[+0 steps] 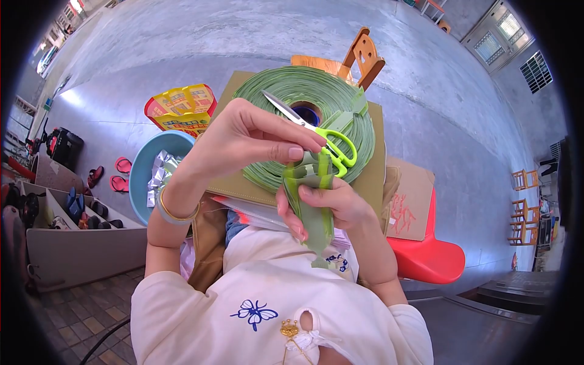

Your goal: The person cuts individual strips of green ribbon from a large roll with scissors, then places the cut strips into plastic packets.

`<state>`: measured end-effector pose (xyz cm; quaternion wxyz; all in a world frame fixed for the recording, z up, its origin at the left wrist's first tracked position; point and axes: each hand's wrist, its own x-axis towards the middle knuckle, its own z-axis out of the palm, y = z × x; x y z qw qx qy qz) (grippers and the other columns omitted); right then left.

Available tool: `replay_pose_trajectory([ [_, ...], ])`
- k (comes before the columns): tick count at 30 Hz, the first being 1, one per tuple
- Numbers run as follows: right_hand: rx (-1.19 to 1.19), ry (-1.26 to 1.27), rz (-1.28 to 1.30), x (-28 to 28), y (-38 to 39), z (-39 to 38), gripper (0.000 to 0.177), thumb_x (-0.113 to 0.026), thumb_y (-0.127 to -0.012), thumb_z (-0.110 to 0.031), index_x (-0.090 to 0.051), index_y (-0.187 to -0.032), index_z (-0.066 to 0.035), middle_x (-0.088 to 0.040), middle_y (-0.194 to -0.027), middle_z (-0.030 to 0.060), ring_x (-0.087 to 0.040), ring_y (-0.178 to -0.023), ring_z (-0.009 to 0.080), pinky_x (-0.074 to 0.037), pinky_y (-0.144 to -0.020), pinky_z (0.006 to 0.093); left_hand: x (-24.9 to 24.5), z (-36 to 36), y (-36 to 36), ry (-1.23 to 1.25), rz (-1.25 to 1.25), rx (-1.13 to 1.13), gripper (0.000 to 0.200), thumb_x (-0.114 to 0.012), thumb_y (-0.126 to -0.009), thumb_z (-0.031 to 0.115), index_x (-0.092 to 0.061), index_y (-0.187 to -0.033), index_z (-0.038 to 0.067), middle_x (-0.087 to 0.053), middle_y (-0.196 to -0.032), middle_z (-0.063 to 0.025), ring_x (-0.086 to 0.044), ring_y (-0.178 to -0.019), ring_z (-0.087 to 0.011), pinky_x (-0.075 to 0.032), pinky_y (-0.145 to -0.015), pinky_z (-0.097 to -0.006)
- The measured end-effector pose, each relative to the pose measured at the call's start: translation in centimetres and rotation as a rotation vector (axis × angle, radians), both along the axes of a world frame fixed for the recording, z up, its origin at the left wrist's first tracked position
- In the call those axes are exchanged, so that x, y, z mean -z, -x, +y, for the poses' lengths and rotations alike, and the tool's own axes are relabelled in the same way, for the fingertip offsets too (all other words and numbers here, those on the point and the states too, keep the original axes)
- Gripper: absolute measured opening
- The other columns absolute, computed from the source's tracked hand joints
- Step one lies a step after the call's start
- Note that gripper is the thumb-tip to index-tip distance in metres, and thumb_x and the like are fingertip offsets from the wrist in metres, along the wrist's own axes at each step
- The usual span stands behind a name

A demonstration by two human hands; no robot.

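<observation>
A green translucent strip hangs folded between my hands, its lower end over my shirt. My left hand pinches the strip's top with thumb and fingers. Just below and to the right, my right hand is closed round the strip's middle. Scissors with lime-green handles lie behind my fingertips, silver blades pointing up and left. They rest over a large flat roll of green strip with a dark blue core, on a brown board.
Left of the board stand a light blue basin with silvery pieces and a yellow-red bag. A wooden chair is beyond the roll. At the right are a cardboard piece and a red seat.
</observation>
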<state>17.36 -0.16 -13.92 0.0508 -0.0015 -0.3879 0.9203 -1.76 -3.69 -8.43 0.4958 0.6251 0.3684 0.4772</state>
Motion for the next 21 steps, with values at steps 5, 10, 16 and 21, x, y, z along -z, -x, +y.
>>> replay_pose_trajectory([
  [5, 0.028, 0.007, 0.009, 0.1, 0.0, -0.1, 0.038, -0.044, -0.093, -0.032, -0.053, -0.100, 0.004, -0.057, -0.075, 0.0103, -0.058, -0.066, 0.0152, -0.049, -0.054, 0.0262, -0.9, -0.5, -0.2, 0.054, 0.013, -0.024, 0.016, -0.064, -0.075, -0.001, -0.067, -0.090, -0.003, -0.065, -0.096, -0.0156, -0.062, -0.087, -0.0133, -0.049, -0.076, -0.0231],
  [10, 0.045, 0.037, -0.030, -0.2, 0.1, -0.5, 0.041, -0.041, -0.094, -0.036, -0.053, -0.097, 0.003, -0.056, -0.069, 0.0099, -0.056, -0.058, 0.0148, -0.046, -0.050, 0.0251, -1.1, -0.6, -0.3, 0.078, 0.015, -0.043, 0.017, -0.063, -0.074, -0.003, -0.067, -0.090, -0.005, -0.064, -0.100, -0.0181, -0.061, -0.090, -0.0155, -0.048, -0.079, -0.0245],
  [16, 0.160, -0.015, -0.113, -0.4, 0.2, -0.4, 0.040, -0.039, -0.094, -0.037, -0.053, -0.092, 0.000, -0.054, -0.062, 0.0076, -0.050, -0.048, 0.0121, -0.040, -0.046, 0.0226, -1.0, -1.2, -0.8, 0.014, 0.132, -0.083, 0.025, -0.065, -0.073, -0.004, -0.064, -0.098, -0.006, -0.064, -0.101, -0.0164, -0.061, -0.089, -0.0136, -0.049, -0.080, -0.0241],
  [21, 0.185, -0.156, -0.201, -0.7, 0.1, -0.6, 0.030, -0.042, -0.094, -0.029, -0.053, -0.092, -0.001, -0.054, -0.062, 0.0062, -0.049, -0.048, 0.0101, -0.040, -0.046, 0.0219, -1.1, -1.0, -1.1, 0.152, 0.143, -0.133, 0.025, -0.067, -0.072, -0.004, -0.064, -0.097, -0.006, -0.064, -0.099, -0.0132, -0.062, -0.085, -0.0114, -0.051, -0.076, -0.0230],
])
